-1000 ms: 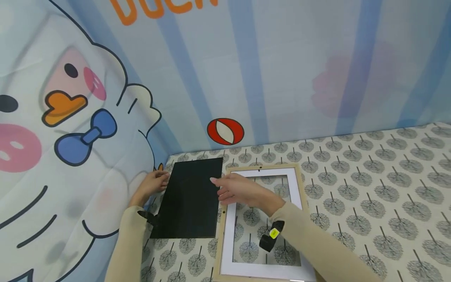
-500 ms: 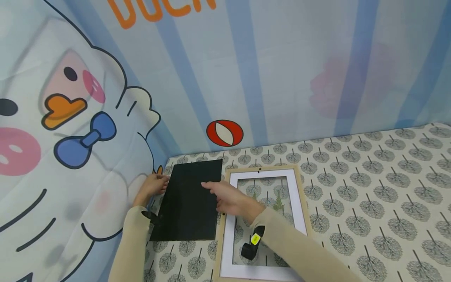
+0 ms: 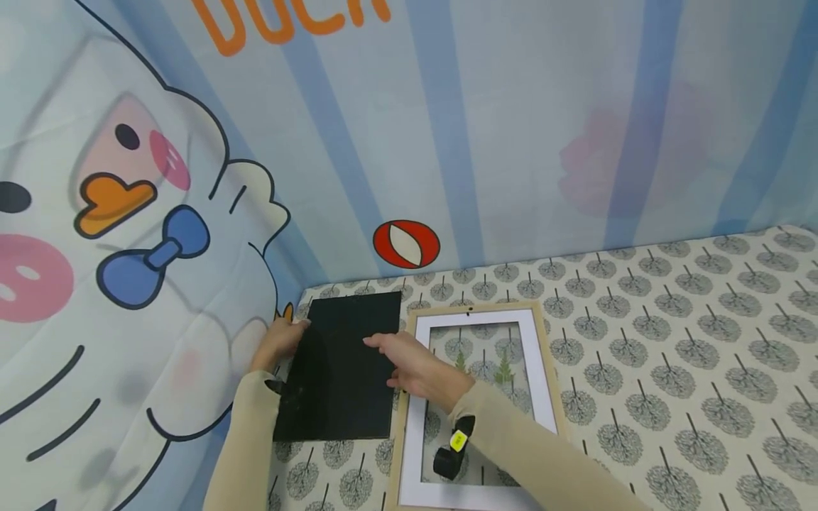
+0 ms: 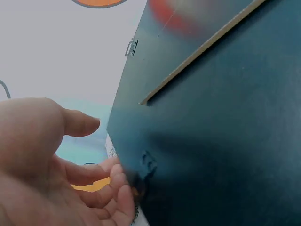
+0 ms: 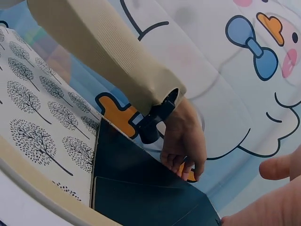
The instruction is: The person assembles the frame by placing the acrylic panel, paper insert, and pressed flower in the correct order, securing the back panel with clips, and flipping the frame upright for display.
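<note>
Fingers [image 4: 87, 174] of the left hand [image 3: 280, 341] are loosely bent and lie close together at the long left edge of the black board [image 3: 345, 383], with the thumb spread well away from them. Where the tips meet that edge, the left wrist view blurs into shadow, so I can't judge how firmly they touch.

From the head camera I see the right hand [image 3: 412, 365] reaching over the board's right edge, one digit stretched out and the rest bent beneath. The back of the hand hides their tips from me, and the right wrist view crops most of that hand away; I can't tell if it grips anything.

The board lies left of the wooden frame [image 3: 397, 454], flat as far as I can judge. I get a metal hanger [image 4: 132, 47] and a brown-edged flap [image 4: 188, 61] on it, but another fitting lower down is too murky to name.

The right sleeve [image 3: 543, 447] covers the frame's lower right part, and its bottom edge nearly leaves my picture. Two green sprigs [image 3: 504, 367] show inside its white mat [image 3: 413, 440], one partly behind the wrist.
</note>
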`<state>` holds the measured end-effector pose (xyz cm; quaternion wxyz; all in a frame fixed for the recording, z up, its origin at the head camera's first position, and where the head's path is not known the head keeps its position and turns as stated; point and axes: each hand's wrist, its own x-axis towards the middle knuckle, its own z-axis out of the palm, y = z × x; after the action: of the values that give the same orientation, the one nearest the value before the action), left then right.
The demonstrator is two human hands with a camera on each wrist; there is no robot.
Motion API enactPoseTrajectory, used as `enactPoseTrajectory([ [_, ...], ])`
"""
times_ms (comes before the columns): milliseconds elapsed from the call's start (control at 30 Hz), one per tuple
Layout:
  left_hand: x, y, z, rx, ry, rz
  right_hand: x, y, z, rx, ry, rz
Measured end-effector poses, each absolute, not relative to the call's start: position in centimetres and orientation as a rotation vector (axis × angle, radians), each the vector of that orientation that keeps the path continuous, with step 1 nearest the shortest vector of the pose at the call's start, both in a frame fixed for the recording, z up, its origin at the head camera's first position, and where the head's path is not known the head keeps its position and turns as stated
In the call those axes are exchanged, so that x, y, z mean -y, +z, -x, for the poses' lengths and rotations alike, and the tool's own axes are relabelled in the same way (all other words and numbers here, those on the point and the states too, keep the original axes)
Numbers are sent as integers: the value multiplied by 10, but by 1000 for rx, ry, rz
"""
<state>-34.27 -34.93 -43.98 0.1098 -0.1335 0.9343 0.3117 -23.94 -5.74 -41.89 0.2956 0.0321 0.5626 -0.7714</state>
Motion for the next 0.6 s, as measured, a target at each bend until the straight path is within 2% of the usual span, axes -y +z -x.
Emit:
enactPoseTrajectory([
  [333,360,-446,338,-2746,1053,397,56,-419,239,-1482,-2038,-57],
  [600,353,-441,332,-2719,1349,385,58,-420,235,-1532,-2015,-43],
])
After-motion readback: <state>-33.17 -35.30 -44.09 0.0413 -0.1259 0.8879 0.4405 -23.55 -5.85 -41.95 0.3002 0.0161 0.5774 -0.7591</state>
